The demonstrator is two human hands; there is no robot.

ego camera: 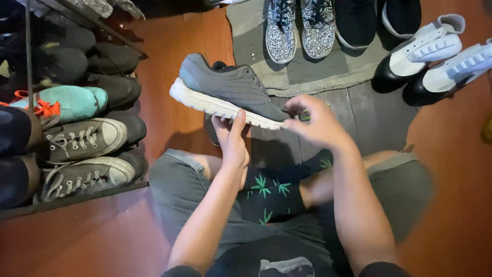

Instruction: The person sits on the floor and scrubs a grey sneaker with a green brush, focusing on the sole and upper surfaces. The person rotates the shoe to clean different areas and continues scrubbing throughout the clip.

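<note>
Grey sneaker (228, 90) with a white sole is hanging in the air above the person's knees, heel to the far left and toe to the right. The left hand (231, 141) is propping it from beneath, fingertips pressing up against the sole near the middle, so this grip is grasping the shoe only lightly. The right hand (315, 120) is pinching the toe end between thumb and fingers; it is blurred, so how firmly it is clenching is hard to tell. With the heel sticking out unsupported, the shoe could be tipping off the left fingertips and dropping to the floor if either hold is loosening. Both forearms are reaching away from the body, the left wrist bending up, the right wrist bending inward. Below them a foot in a black sock with green leaves (269, 192) is lying across the lap. On the left, a shoe rack (77, 197) is holding grey canvas sneakers (84, 138) and a teal shoe (69, 102). Farther off, speckled sneakers (300, 28) are sitting on a grey mat (318, 72).
</note>
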